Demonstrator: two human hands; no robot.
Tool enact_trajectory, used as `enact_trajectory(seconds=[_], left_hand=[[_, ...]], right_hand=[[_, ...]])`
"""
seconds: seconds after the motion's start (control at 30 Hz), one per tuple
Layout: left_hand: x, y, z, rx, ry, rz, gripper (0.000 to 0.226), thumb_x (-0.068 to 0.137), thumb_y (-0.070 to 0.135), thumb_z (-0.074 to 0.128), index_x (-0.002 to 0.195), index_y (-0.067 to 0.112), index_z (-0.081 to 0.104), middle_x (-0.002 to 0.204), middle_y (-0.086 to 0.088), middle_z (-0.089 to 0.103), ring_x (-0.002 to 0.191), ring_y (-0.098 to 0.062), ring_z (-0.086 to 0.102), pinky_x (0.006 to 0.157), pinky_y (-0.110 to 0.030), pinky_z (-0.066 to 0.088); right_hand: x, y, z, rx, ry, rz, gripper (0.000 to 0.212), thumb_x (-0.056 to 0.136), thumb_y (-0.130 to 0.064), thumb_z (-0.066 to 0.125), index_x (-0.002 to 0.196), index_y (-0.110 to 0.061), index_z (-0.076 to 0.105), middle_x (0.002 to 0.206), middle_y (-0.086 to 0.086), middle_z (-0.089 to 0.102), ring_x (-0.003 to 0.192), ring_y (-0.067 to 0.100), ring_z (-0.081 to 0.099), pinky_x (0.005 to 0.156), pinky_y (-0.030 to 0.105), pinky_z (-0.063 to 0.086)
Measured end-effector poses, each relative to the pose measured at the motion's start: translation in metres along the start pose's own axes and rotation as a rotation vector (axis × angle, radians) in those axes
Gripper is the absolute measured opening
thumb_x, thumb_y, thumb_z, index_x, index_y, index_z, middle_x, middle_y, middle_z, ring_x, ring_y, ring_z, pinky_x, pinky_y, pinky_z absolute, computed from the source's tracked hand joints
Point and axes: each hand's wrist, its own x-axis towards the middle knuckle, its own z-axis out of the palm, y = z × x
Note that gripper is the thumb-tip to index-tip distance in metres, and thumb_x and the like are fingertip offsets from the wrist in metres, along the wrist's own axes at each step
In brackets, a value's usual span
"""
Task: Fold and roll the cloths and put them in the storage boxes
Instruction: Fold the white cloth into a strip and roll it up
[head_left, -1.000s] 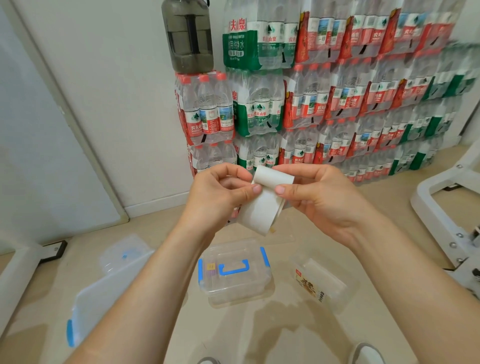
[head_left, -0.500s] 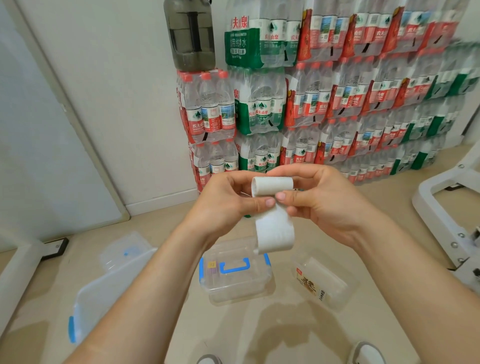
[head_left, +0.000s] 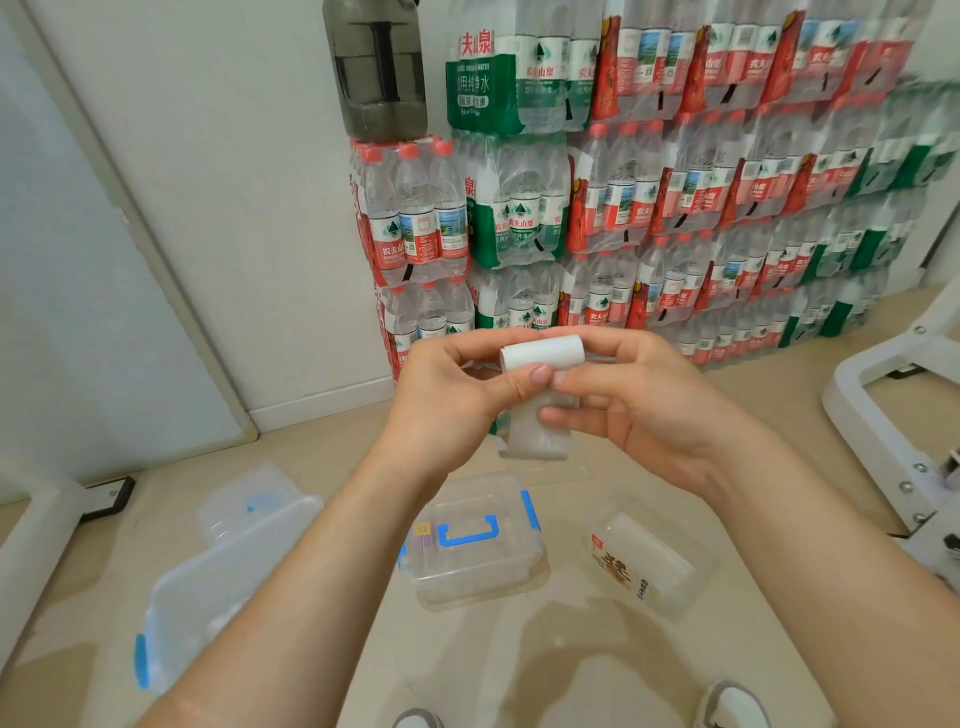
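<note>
Two hands meet at the centre of the frame, holding a white cloth (head_left: 540, 354) in the air above the floor. The left hand (head_left: 457, 395) and the right hand (head_left: 639, 410) each pinch the rolled upper part between thumb and fingers, and a short unrolled tail hangs below it. To my eye the rolling step is in hand and close to done. The next move, I'd judge, calls for winding in that tail without letting the roll slacken, then lowering it into a box. On the floor, the blue-handled box (head_left: 467, 556) at lower centre has its lid on, so the box at lower left (head_left: 208, 587), which looks open, seems the easier target.
</note>
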Motion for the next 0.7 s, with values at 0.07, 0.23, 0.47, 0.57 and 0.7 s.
enact_trajectory(seconds=[0.07,0.23,0.47,0.57,0.7], left_hand=[[-0.001,0.002,0.002,-0.021,0.014,0.007,0.03,0.073,0.005,0.077,0.102,0.011,0.073,0.093,-0.01,0.075,0.085,-0.019,0.068,0.081,-0.034,0.058],[-0.002,0.006,0.0,-0.02,-0.062,0.019,0.032,0.069,0.006,0.079,0.099,0.014,0.073,0.092,-0.009,0.074,0.08,-0.015,0.066,0.076,-0.035,0.058],[-0.003,0.012,-0.017,-0.079,-0.504,0.035,0.059,0.066,0.005,0.079,0.121,0.021,0.064,0.107,-0.002,0.069,0.093,-0.012,0.062,0.068,-0.017,0.05],[-0.003,0.012,-0.021,-0.082,-0.543,0.024,0.067,0.052,0.021,0.088,0.116,0.024,0.067,0.119,-0.013,0.065,0.105,-0.031,0.062,0.084,-0.041,0.055],[-0.002,0.012,-0.022,-0.076,-0.525,0.04,0.06,0.05,0.011,0.084,0.106,0.026,0.072,0.105,-0.008,0.071,0.097,-0.036,0.061,0.076,-0.038,0.056]], right_hand=[[0.0,-0.002,-0.001,0.034,-0.016,0.0,0.024,0.088,0.003,0.055,0.102,-0.009,0.071,0.092,0.005,0.074,0.081,0.015,0.07,0.071,0.025,0.059],[0.002,-0.001,-0.004,0.039,-0.034,-0.004,0.022,0.091,-0.005,0.055,0.105,-0.008,0.071,0.093,0.007,0.073,0.077,0.015,0.068,0.069,0.024,0.055],[-0.002,-0.005,-0.012,0.0,-0.256,0.025,0.04,0.08,-0.008,0.059,0.12,-0.009,0.064,0.092,0.012,0.068,0.066,0.016,0.063,0.058,0.024,0.05],[-0.003,-0.004,-0.01,-0.027,-0.292,0.056,0.047,0.079,-0.013,0.058,0.126,-0.007,0.058,0.095,0.014,0.063,0.068,0.017,0.06,0.056,0.023,0.048],[-0.004,-0.003,-0.009,-0.101,-0.296,0.079,0.043,0.08,-0.022,0.061,0.123,-0.015,0.062,0.095,0.009,0.066,0.069,0.014,0.061,0.055,0.023,0.045]])
